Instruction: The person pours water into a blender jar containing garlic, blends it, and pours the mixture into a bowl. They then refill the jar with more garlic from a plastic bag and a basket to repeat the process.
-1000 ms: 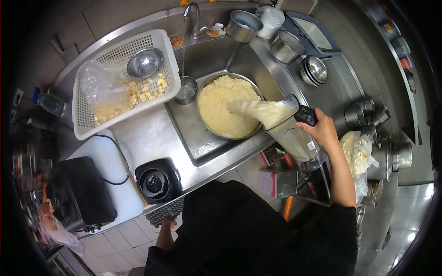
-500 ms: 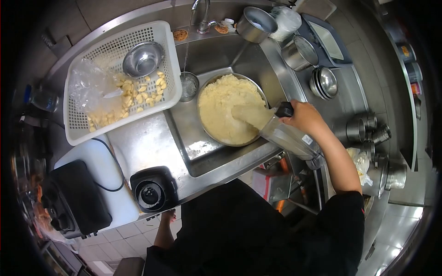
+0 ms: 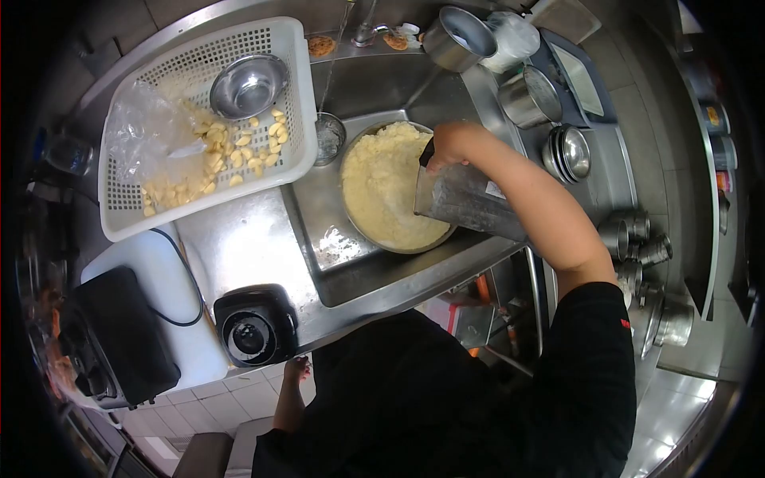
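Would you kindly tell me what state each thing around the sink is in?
Round pan: holding pale mash
Blender jug: tipped over the pan
Tap: running
Metal cup: under the stream
White basket: holding peeled cloves
Blender base: without its jug
Small bowls: stacked

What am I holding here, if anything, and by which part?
Your right hand holds the clear blender jar, tipped, by its black handle. Whether your left hand holds anything, I can't tell.

white perforated basket (image 3: 304,151); black sleeve (image 3: 594,350), small red mark; pale yellow mash (image 3: 386,187); whitish board (image 3: 195,350)
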The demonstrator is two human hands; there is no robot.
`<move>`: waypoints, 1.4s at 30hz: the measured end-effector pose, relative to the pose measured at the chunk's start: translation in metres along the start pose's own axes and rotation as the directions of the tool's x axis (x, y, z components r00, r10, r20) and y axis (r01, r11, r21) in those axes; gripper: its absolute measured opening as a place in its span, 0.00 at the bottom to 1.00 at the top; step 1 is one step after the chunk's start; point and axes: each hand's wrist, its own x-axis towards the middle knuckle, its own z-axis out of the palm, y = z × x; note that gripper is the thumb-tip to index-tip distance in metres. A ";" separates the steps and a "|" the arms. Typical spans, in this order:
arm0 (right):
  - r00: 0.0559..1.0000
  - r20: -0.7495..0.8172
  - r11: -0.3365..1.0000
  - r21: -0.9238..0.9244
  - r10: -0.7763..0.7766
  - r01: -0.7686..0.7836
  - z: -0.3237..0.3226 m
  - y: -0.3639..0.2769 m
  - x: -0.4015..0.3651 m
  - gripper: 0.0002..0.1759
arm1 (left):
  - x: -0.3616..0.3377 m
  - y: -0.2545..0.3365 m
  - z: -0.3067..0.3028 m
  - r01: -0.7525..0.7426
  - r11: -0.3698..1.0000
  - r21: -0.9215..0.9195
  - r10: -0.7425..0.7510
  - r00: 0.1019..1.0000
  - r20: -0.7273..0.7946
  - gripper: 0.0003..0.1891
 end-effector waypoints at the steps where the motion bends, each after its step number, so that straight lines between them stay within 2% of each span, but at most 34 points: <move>1: 1.000 0.000 1.000 -0.003 -0.001 0.001 -0.004 0.001 -0.002 0.29 | -0.008 0.008 0.001 0.012 1.000 0.021 -0.012 1.000 -0.013 0.13; 4: 0.996 -0.075 0.999 0.034 -0.039 0.041 -0.017 0.016 -0.025 0.31 | -0.002 0.005 -0.002 0.021 0.998 0.051 -0.020 1.000 -0.018 0.13; 7: 0.951 -0.303 0.974 0.188 -0.067 0.128 -0.017 0.052 -0.068 0.35 | 0.014 -0.004 -0.013 0.017 0.995 0.097 -0.018 1.000 0.012 0.16; 8: 0.929 -0.364 0.958 0.238 -0.062 0.157 -0.013 0.066 -0.086 0.38 | 0.014 -0.003 -0.014 0.009 0.996 0.092 -0.009 1.000 0.006 0.16; 9: 0.871 -0.491 0.951 0.252 -0.032 0.177 -0.002 0.085 -0.095 0.38 | 0.011 -0.002 -0.015 -0.008 0.996 0.086 0.011 1.000 -0.026 0.16; 10: 0.853 -0.522 0.921 0.331 -0.004 0.206 0.004 0.098 -0.112 0.40 | 0.010 -0.004 -0.015 -0.024 0.997 0.080 0.028 0.998 -0.059 0.16; 11: 0.820 -0.569 0.908 0.374 0.064 0.189 0.010 0.104 -0.136 0.40 | 0.009 -0.006 -0.014 -0.029 0.997 0.070 0.034 0.997 -0.070 0.16; 12: 0.771 -0.636 0.883 0.385 0.043 0.269 0.023 0.125 -0.141 0.37 | 0.008 -0.009 -0.012 -0.028 0.999 0.038 0.031 0.996 -0.085 0.15; 14: 0.824 -0.524 0.763 0.616 0.215 0.193 0.028 0.129 -0.187 0.33 | 0.002 -0.013 -0.005 -0.034 0.999 -0.002 0.033 0.993 -0.115 0.15; 15: 0.819 -0.536 0.760 0.614 0.204 0.213 0.038 0.134 -0.200 0.33 | -0.005 -0.015 0.001 -0.041 0.999 0.015 0.042 0.993 -0.115 0.14; 17: 0.693 -0.660 0.665 0.659 0.290 0.350 0.062 0.146 -0.219 0.27 | -0.022 -0.020 0.009 -0.048 0.998 0.026 0.052 0.989 -0.138 0.14; 18: 0.691 -0.666 0.655 0.659 0.280 0.370 0.075 0.147 -0.226 0.27 | -0.033 -0.025 0.013 -0.131 0.982 0.133 0.150 0.978 -0.143 0.14; 19: 0.623 -0.741 0.567 0.634 0.251 0.525 0.085 0.148 -0.231 0.25 | -0.046 -0.027 0.019 -0.208 0.949 0.237 0.245 0.960 -0.139 0.14; 20: 0.542 -0.808 0.466 0.580 0.229 0.668 0.093 0.148 -0.235 0.23 | -0.058 -0.028 0.024 -0.184 0.955 0.232 0.229 0.956 -0.181 0.16; 21: 0.535 -0.819 0.414 0.568 0.207 0.711 0.102 0.149 -0.234 0.19 | -0.054 -0.036 0.025 -0.180 0.961 0.210 0.224 0.952 -0.208 0.16; 23: 0.486 -0.849 0.250 0.527 0.209 0.812 0.111 0.131 -0.234 0.20 | -0.040 -0.060 0.023 -0.092 0.993 -0.068 0.076 0.976 -0.206 0.17; 24: 0.486 -0.856 0.143 0.511 0.177 0.847 0.115 0.123 -0.232 0.21 | -0.057 -0.057 0.026 -0.117 0.993 -0.030 0.105 0.958 -0.266 0.17; 25: 0.420 -0.897 0.091 0.434 0.139 0.897 0.118 0.113 -0.223 0.21 | -0.064 -0.061 0.028 -0.156 0.984 -0.088 0.121 0.941 -0.315 0.17; 27: 0.355 -0.925 -0.116 0.342 0.132 0.933 0.118 0.072 -0.223 0.22 | -0.080 -0.062 0.032 -0.210 0.966 -0.153 0.143 0.921 -0.363 0.17; 28: 0.323 -0.942 -0.063 0.318 0.088 0.946 0.118 0.058 -0.216 0.23 | -0.078 -0.070 0.033 -0.254 0.946 -0.203 0.161 0.909 -0.385 0.17; 30: 0.266 -0.962 -0.107 0.258 0.063 0.960 0.116 0.014 -0.206 0.26 | -0.075 -0.081 0.037 -0.257 0.937 -0.237 0.147 0.905 -0.400 0.17; 31: 0.244 -0.968 -0.174 0.231 0.054 0.957 0.114 -0.011 -0.200 0.26 | -0.069 -0.088 0.038 -0.257 0.934 -0.246 0.143 0.905 -0.401 0.17; 32: 0.184 -0.982 -0.162 0.174 0.049 0.971 0.112 -0.035 -0.191 0.26 | -0.077 -0.090 0.039 -0.243 0.947 -0.209 0.146 0.908 -0.393 0.17; 34: 0.192 -0.981 -0.287 0.178 0.019 0.941 0.110 -0.086 -0.173 0.27 | -0.097 -0.094 0.043 -0.264 0.965 -0.014 0.233 0.875 -0.424 0.18; 35: 0.170 -0.984 -0.234 0.156 0.043 0.960 0.109 -0.110 -0.162 0.28 | -0.113 -0.093 0.045 -0.270 0.957 0.110 0.290 0.858 -0.424 0.18; 37: 0.091 -0.994 -0.118 0.082 0.069 0.990 0.105 -0.150 -0.155 0.28 | -0.129 -0.098 0.045 -0.222 0.975 -0.020 0.189 0.871 -0.453 0.18; 39: 0.020 -0.994 -0.047 0.015 0.108 0.999 0.099 -0.178 -0.155 0.28 | -0.137 -0.117 0.040 -0.256 0.966 -0.016 0.217 0.850 -0.480 0.18; 40: 0.082 -0.990 -0.087 0.072 0.117 0.994 0.100 -0.193 -0.145 0.29 | -0.141 -0.124 0.037 -0.262 0.959 -0.110 0.177 0.853 -0.491 0.18; 41: 0.073 -0.991 -0.082 0.063 0.115 0.995 0.100 -0.205 -0.143 0.29 | -0.146 -0.131 0.031 -0.262 0.944 -0.202 0.133 0.859 -0.494 0.18; 42: 0.120 -0.985 -0.199 0.094 0.121 0.976 0.100 -0.215 -0.142 0.29 | -0.153 -0.133 0.023 -0.269 0.942 -0.201 0.140 0.859 -0.492 0.18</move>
